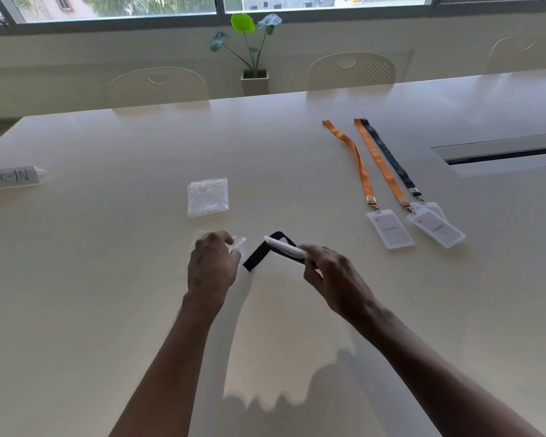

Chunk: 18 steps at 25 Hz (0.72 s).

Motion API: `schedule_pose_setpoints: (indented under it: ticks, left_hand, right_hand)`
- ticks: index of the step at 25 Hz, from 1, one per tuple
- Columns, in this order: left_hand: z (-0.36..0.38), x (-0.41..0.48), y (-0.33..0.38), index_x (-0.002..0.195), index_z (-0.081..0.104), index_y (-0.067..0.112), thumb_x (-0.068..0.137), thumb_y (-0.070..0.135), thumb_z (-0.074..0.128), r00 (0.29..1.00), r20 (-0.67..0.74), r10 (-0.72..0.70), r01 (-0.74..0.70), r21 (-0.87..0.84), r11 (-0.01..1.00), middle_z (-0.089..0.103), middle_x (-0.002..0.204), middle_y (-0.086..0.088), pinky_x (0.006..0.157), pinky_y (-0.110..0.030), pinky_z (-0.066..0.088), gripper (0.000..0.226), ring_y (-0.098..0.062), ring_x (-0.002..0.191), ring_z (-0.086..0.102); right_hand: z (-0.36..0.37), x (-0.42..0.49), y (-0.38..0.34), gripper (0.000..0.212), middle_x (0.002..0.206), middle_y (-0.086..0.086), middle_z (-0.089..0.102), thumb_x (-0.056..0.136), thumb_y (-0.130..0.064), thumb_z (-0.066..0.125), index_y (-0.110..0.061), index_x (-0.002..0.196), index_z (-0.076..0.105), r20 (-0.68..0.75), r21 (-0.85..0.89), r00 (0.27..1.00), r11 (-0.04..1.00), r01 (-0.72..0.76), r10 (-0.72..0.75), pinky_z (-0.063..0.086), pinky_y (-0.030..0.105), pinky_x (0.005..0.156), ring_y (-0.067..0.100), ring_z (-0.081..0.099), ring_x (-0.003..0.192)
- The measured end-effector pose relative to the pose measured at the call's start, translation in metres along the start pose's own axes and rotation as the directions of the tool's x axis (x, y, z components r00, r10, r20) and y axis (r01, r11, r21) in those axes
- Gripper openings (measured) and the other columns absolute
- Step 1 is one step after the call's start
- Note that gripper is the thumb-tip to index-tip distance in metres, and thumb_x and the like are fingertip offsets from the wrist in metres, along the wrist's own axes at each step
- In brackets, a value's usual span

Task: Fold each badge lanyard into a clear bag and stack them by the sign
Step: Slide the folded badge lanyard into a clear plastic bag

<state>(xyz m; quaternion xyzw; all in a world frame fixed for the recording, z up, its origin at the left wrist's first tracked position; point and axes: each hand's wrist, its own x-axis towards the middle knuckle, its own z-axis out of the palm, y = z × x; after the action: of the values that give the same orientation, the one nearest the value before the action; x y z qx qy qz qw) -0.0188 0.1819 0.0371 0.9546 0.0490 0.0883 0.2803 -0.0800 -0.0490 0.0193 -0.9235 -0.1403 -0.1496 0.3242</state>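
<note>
My right hand [328, 272] grips a folded black lanyard [257, 255] with its white badge holder [286, 247], held just above the table. My left hand [212, 263] pinches a clear bag [238, 242] right beside it, mostly hidden under the fingers. A small pile of clear bags [207, 197] lies a little beyond my hands. Three more lanyards lie at the right: two orange ones [361, 167] [380, 165] and a black one [391, 157], each with a badge. The CHECK-IN sign [10, 177] stands at the far left edge.
The pale table [123, 247] has a cable slot [501, 156] at the right. White chairs [158, 86] [352, 70] stand along the far side. A potted plant [254, 52] sits by the window wall.
</note>
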Motion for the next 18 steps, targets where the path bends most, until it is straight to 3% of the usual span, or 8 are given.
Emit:
schedule_pose_setpoints:
  ticks: [4,6,9,11,14,18]
  left_hand:
    - [0.004,0.002,0.004,0.141,0.062,0.015,0.091,0.024,0.074,0.958,0.208,0.198,-0.205,0.013,0.979,0.060,0.136,-0.009,0.106,-0.040,0.042,0.052,-0.030,0.128,0.054]
    - [0.011,0.002,0.007,0.138,0.064,0.021,0.094,0.030,0.072,0.942,0.290,0.167,-0.185,0.038,0.982,0.057,0.138,-0.006,0.105,-0.040,0.034,0.045,-0.028,0.133,0.047]
    - [0.017,-0.001,0.009,0.103,0.078,0.024,0.092,0.029,0.073,0.975,0.182,0.126,-0.116,-0.067,0.991,0.066,0.120,-0.003,0.091,-0.036,0.031,0.013,-0.026,0.120,0.054]
    - [0.015,-0.006,0.014,0.088,0.078,0.022,0.089,0.024,0.073,0.991,0.061,0.123,-0.114,-0.134,0.984,0.074,0.098,-0.001,0.083,-0.035,0.041,0.006,-0.025,0.098,0.066]
    - [0.009,-0.020,0.027,0.077,0.074,0.015,0.088,0.017,0.073,0.992,-0.048,0.114,-0.121,-0.225,0.967,0.069,0.070,0.003,0.066,-0.033,0.048,0.011,-0.021,0.070,0.065]
    - [0.017,-0.046,0.047,0.077,0.073,0.015,0.090,0.018,0.075,0.974,-0.106,0.201,-0.223,-0.290,0.931,0.070,0.069,0.004,0.067,-0.038,0.053,0.013,-0.016,0.067,0.064]
  right_hand:
    - [-0.009,0.006,-0.002,0.030,0.092,0.004,0.071,0.097,-0.002,0.063,-0.011,0.126,0.068,-0.008,0.020,0.998,0.998,0.059,-0.059,0.050,0.031,0.072,0.021,0.062,0.079]
    - [-0.012,0.009,-0.002,0.030,0.093,0.004,0.070,0.097,-0.003,0.062,-0.012,0.126,0.068,-0.027,0.042,0.998,0.997,0.061,-0.060,0.051,0.032,0.072,0.021,0.062,0.079]
    - [-0.014,0.010,-0.007,0.028,0.090,0.002,0.070,0.097,-0.003,0.062,-0.011,0.123,0.068,-0.076,0.040,0.997,0.999,0.035,-0.031,0.050,0.033,0.070,0.020,0.061,0.076]
    - [-0.013,0.011,-0.008,0.027,0.084,0.002,0.068,0.096,-0.001,0.063,-0.010,0.121,0.069,-0.118,0.013,0.993,1.000,-0.006,0.007,0.048,0.034,0.067,0.020,0.059,0.071]
    - [-0.009,0.011,-0.011,0.025,0.076,-0.001,0.063,0.096,-0.003,0.062,-0.010,0.120,0.068,-0.161,0.022,0.982,0.995,-0.095,0.097,0.044,0.031,0.061,0.018,0.053,0.063]
    - [0.000,0.009,-0.025,0.029,0.083,0.000,0.071,0.101,-0.011,0.059,-0.015,0.130,0.062,-0.173,0.128,0.966,0.977,-0.171,0.192,0.053,0.030,0.061,0.015,0.065,0.065]
